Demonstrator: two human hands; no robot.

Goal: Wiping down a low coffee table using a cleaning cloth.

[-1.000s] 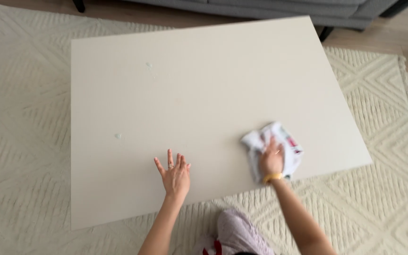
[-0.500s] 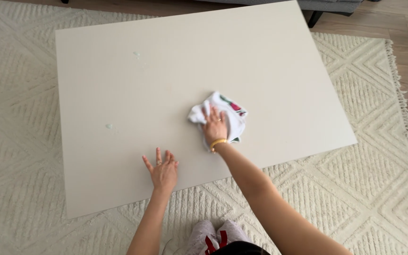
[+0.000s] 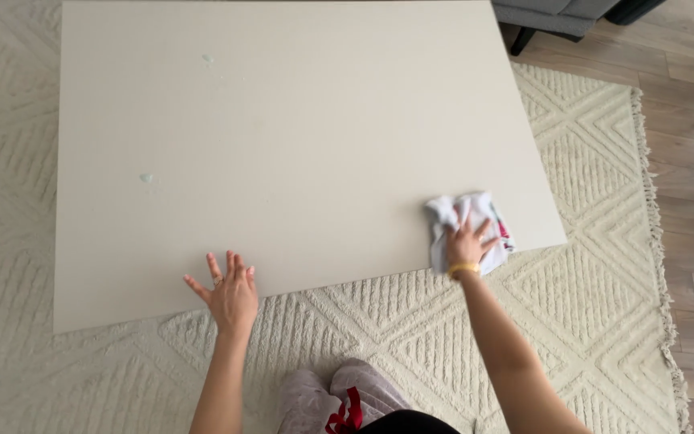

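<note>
A low beige table (image 3: 307,120) fills most of the view. My right hand (image 3: 467,245) presses flat on a white cloth (image 3: 483,215) with a red and green print, near the table's front right corner. My left hand (image 3: 228,291) rests on the front edge, fingers spread, holding nothing. Two small wet spots lie on the tabletop: one (image 3: 147,178) at the left middle, the other (image 3: 207,58) at the far left.
A cream patterned rug (image 3: 604,265) with a fringed edge lies under the table. Wooden floor (image 3: 692,96) shows at the right, with a grey sofa's base (image 3: 556,14) and dark furniture legs at the top right. My knees (image 3: 339,398) are at the bottom.
My right hand slid the cloth from the front right to the table's middle, then back to the front right corner. My left hand stayed on the front edge. The view shifted.
</note>
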